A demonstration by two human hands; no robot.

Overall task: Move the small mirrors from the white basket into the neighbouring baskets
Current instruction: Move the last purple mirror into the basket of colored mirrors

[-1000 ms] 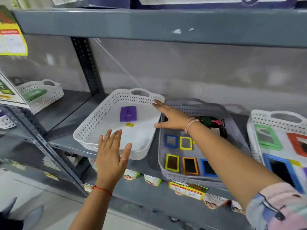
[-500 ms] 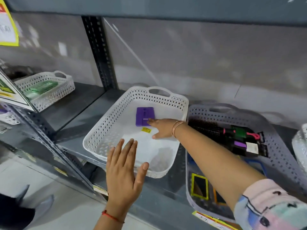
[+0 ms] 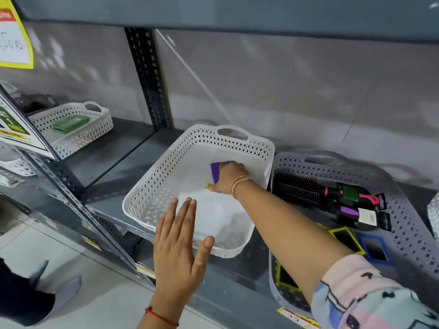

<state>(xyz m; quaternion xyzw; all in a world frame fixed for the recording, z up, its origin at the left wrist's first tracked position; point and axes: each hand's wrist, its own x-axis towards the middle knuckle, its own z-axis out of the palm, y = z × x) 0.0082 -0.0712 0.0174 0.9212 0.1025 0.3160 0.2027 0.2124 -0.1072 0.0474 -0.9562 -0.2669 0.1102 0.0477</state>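
Observation:
A white perforated basket (image 3: 152, 186) sits on the grey shelf. Inside it lies a small purple mirror (image 3: 215, 170), mostly covered by my right hand (image 3: 229, 177), whose fingers are curled around it. A small yellow tag (image 3: 209, 185) peeks out under the thumb. My left hand (image 3: 180, 248) hovers flat and open over the basket's near rim, touching nothing. The grey basket (image 3: 403, 210) to the right holds a yellow-framed mirror (image 3: 346, 238), a blue-framed mirror (image 3: 375, 249) and another yellow one (image 3: 285, 276), partly hidden by my arm.
A black hairbrush (image 3: 297, 188) and packaged items lie at the back of the grey basket. Another white basket (image 3: 78, 129) with a green item stands far left, behind the slotted shelf upright (image 3: 147, 77). Price labels hang on the shelf edge.
My right hand has moved from the grey basket into the white one and closed over the purple mirror. My left hand stayed hovering near the front rim. The camera shifted left and down.

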